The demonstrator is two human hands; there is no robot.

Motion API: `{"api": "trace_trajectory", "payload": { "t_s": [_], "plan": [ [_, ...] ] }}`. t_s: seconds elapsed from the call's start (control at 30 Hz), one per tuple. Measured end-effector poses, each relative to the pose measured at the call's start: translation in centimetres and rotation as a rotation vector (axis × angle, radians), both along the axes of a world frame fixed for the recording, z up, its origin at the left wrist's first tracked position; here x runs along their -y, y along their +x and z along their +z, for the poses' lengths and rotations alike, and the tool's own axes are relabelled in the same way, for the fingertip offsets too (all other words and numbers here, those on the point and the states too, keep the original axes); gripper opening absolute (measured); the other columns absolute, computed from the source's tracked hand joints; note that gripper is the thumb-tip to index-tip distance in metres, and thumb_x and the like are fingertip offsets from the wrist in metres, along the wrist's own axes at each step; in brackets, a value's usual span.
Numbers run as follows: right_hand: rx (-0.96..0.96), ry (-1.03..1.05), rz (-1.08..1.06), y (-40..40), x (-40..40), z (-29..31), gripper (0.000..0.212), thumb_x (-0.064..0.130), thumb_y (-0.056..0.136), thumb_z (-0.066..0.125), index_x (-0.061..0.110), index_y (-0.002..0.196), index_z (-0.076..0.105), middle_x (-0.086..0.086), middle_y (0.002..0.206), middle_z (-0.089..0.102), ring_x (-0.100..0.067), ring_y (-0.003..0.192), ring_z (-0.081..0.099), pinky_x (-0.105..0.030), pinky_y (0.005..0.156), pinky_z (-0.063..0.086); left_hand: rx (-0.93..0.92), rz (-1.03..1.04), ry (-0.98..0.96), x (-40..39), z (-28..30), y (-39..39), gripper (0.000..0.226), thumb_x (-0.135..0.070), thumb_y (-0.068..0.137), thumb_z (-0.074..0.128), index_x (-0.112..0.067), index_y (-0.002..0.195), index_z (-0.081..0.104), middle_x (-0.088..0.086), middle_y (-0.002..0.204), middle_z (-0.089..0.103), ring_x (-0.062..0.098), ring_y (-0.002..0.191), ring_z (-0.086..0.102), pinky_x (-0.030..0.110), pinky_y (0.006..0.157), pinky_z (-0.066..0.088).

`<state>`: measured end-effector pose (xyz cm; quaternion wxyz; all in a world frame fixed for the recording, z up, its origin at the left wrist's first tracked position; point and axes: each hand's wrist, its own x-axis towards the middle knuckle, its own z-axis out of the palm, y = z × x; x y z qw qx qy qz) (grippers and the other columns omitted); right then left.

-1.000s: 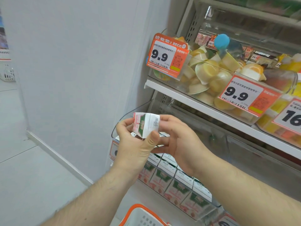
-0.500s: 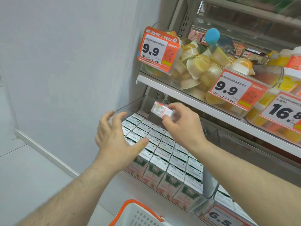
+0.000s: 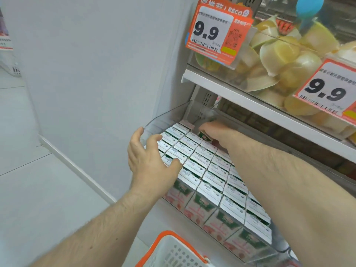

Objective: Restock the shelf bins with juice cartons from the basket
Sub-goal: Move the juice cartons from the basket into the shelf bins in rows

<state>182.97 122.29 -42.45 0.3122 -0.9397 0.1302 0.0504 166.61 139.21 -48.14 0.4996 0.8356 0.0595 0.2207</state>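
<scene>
Reaching deep, right hand grips a carton at the bin's back row. Left hand, fingers spread, rests on the front cartons, holding nothing. Basket below.

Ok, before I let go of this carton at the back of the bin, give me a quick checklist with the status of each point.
1. Right hand is at the bin's back: ok.
2. Carton is under that hand, at the rear of the rows: ok.
3. Carton sits level with its neighbours: cannot tell, the hand hides most of it.
4. Left hand is clear of the drop spot, open over the front left cartons: ok.
5. Room is left at the back for another carton: cannot tell, the hand and forearm cover it.
6. Basket is in view below for the next pick: ok; contents cannot tell.
</scene>
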Motion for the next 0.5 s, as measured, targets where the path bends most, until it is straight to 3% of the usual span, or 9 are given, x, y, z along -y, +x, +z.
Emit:
{"api": "trace_trajectory", "payload": {
  "t_s": [0.13, 0.2, 0.33, 0.43, 0.5],
  "plan": [
    [-0.152, 0.264, 0.038, 1.8, 0.7, -1.2, 0.046, 0.050, 0.081, 0.069, 0.013, 0.108, 0.067, -0.006, 0.086, 0.074, -0.023, 0.076, 0.071, -0.030, 0.064, 0.053, -0.016, 0.025, -0.030, 0.3, 0.0, 0.4, 0.058, -0.027, 0.076, 0.069, -0.023, 0.127, 0.043, -0.013, 0.149, 0.002, 0.009, 0.140, 0.002, 0.038, 0.119, 0.008],
    [-0.213, 0.378, 0.073, 2.4, 1.4, -1.7, 0.048, 0.049, 0.084, 0.065, 0.009, 0.110, 0.069, -0.005, 0.088, 0.075, -0.024, 0.077, 0.070, -0.032, 0.073, 0.055, -0.018, 0.033, -0.035, 0.4, -0.1, 0.4, 0.056, -0.026, 0.075, 0.069, -0.023, 0.125, 0.043, -0.014, 0.149, 0.002, 0.009, 0.140, 0.002, 0.038, 0.119, 0.008],
    [-0.228, 0.403, 0.105, 3.7, 1.8, -2.7, 0.043, 0.039, 0.084, 0.067, 0.004, 0.110, 0.070, -0.005, 0.079, 0.073, -0.023, 0.064, 0.067, -0.031, 0.063, 0.054, -0.020, 0.032, -0.052, 0.5, 0.0, 0.4, 0.052, -0.025, 0.075, 0.068, -0.026, 0.120, 0.043, -0.019, 0.146, 0.002, 0.005, 0.138, 0.003, 0.036, 0.118, 0.008],
    [-0.250, 0.449, 0.111, 4.0, 1.5, -3.0, 0.028, 0.035, 0.088, 0.065, 0.009, 0.096, 0.071, -0.003, 0.073, 0.071, -0.022, 0.060, 0.065, -0.031, 0.063, 0.051, -0.016, 0.021, -0.063, 0.5, -0.1, 0.4, 0.050, -0.024, 0.075, 0.068, -0.032, 0.114, 0.039, -0.026, 0.142, 0.001, 0.002, 0.137, 0.002, 0.033, 0.117, 0.007],
    [-0.235, 0.459, 0.105, 4.3, 1.7, -3.2, 0.029, 0.037, 0.085, 0.068, 0.010, 0.095, 0.072, -0.004, 0.075, 0.072, -0.023, 0.062, 0.065, -0.032, 0.065, 0.051, -0.010, 0.018, -0.057, 0.6, -0.1, 0.3, 0.049, -0.024, 0.075, 0.069, -0.033, 0.112, 0.038, -0.027, 0.141, 0.001, 0.001, 0.137, 0.002, 0.032, 0.116, 0.006]
  ]
}}
